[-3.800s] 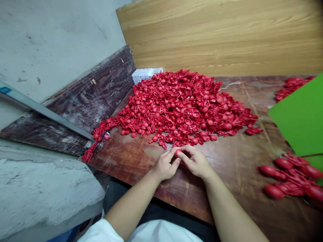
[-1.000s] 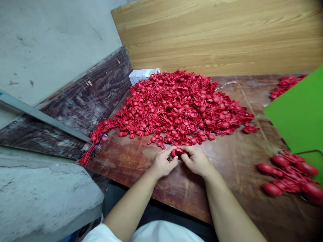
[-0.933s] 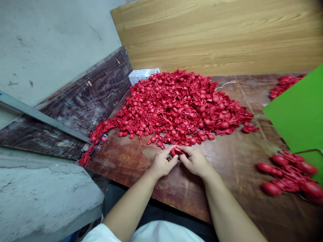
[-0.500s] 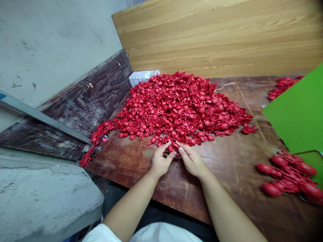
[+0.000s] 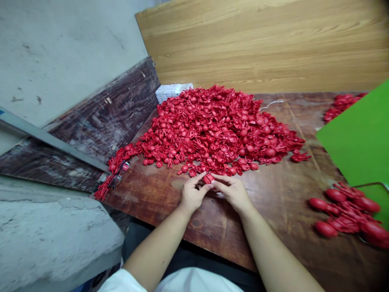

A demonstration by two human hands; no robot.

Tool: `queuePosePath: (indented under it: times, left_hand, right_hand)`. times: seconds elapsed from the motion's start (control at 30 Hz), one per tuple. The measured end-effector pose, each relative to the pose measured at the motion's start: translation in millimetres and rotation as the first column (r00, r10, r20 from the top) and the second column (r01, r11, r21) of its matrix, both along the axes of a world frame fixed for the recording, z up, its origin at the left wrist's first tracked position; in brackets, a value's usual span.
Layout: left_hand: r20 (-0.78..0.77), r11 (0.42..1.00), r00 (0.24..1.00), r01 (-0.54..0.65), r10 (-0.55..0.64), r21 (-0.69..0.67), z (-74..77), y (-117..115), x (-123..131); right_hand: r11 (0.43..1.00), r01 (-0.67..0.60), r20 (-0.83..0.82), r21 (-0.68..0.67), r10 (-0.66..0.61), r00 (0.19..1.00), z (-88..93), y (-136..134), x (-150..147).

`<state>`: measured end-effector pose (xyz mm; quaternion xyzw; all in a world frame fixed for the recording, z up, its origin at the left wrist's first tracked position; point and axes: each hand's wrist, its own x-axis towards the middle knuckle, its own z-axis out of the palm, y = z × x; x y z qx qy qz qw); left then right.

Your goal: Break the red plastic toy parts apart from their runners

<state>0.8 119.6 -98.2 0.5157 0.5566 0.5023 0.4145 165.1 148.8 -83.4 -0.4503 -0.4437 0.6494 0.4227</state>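
Observation:
A small rounded red plastic piece [image 5: 208,179] is pinched between my two hands, just in front of a big heap of red plastic parts [image 5: 209,129]. My left hand [image 5: 193,194] grips it from the left with thumb and forefinger. From the right, my right hand [image 5: 233,192] closes on the same piece, its thumb and fingertips against it. Cup-shaped shells, round heads and thin limb-like bits make up the heap. The piece's underside is hidden by my fingers.
A green panel [image 5: 358,150] leans in at the right, beside a cluster of larger red figures [image 5: 349,211]. A pair of glasses [image 5: 117,180] lies at the left on red strands. White boxes [image 5: 173,92] stand behind the heap on the brown table [image 5: 273,202].
My right thumb and fingers have drawn in closer on the red piece, which now shows a rounded, closed-looking side. Both arms stay in nearly the same place.

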Motion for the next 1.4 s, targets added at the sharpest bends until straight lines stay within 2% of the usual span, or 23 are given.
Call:
queuePosePath:
  times: [0.13,0.27,0.37,0.47,0.57,0.67,0.83,0.93,1.0,1.17,1.3,1.4]
  left_hand:
    - [-0.051,1.0,0.999,-0.002,0.003,0.025,-0.4,-0.9,-0.9]
    - [-0.226,0.993,0.974,0.009,0.018,0.121,-0.9,-3.5,-4.3]
    - [-0.362,0.971,0.932,0.058,0.03,0.23,-1.9,-5.3,-7.5]
    - [-0.414,0.939,0.91,0.13,0.015,0.319,-0.9,-7.6,-9.2]
    - [-0.39,0.922,0.92,0.181,-0.036,0.342,2.8,-10.4,-8.6]
    - [-0.301,0.918,0.949,0.198,-0.093,0.343,5.6,-11.4,-8.0]
    - [-0.057,0.961,0.979,0.204,-0.197,0.185,9.1,-7.9,-11.1]
    - [0.043,0.931,0.94,0.328,-0.339,0.162,18.7,-10.1,-10.8]
    - [0.022,0.903,0.915,0.395,-0.404,0.171,28.1,-14.8,-8.4]
    - [-0.156,0.898,0.917,0.393,-0.367,0.195,52.0,-27.7,0.0]
    - [-0.193,0.87,0.915,0.398,-0.354,0.29,71.9,-34.6,6.5]
    - [-0.21,0.832,0.918,0.393,-0.335,0.392,87.7,-40.8,13.2]
  right_hand:
    - [0.998,-0.038,-0.053,-0.048,0.036,0.998,2.3,-0.1,1.4]
    - [0.992,-0.09,-0.109,-0.084,0.081,0.991,2.7,0.6,3.9]
    - [0.985,-0.132,-0.18,-0.114,0.111,0.977,3.2,0.6,4.7]
    - [0.971,-0.183,-0.279,-0.157,0.134,0.951,5.0,-0.7,3.8]
    - [0.963,-0.193,-0.311,-0.189,0.127,0.942,6.4,-2.1,2.4]
    - [0.969,-0.183,-0.311,-0.168,0.125,0.942,6.0,-2.2,2.3]
    - [0.955,-0.256,-0.322,-0.149,0.198,0.926,9.1,-2.1,4.3]
    - [0.934,-0.338,-0.401,-0.114,0.268,0.876,14.7,-4.0,5.2]
    - [0.919,-0.385,-0.464,-0.082,0.307,0.831,17.6,-5.5,6.1]
    - [0.904,-0.424,-0.551,-0.049,0.33,0.767,17.6,-8.1,9.8]
    - [0.837,-0.544,-0.631,0.056,0.452,0.631,17.5,-13.0,12.4]
    - [0.785,-0.616,-0.701,0.071,0.478,0.528,18.7,-19.4,11.8]
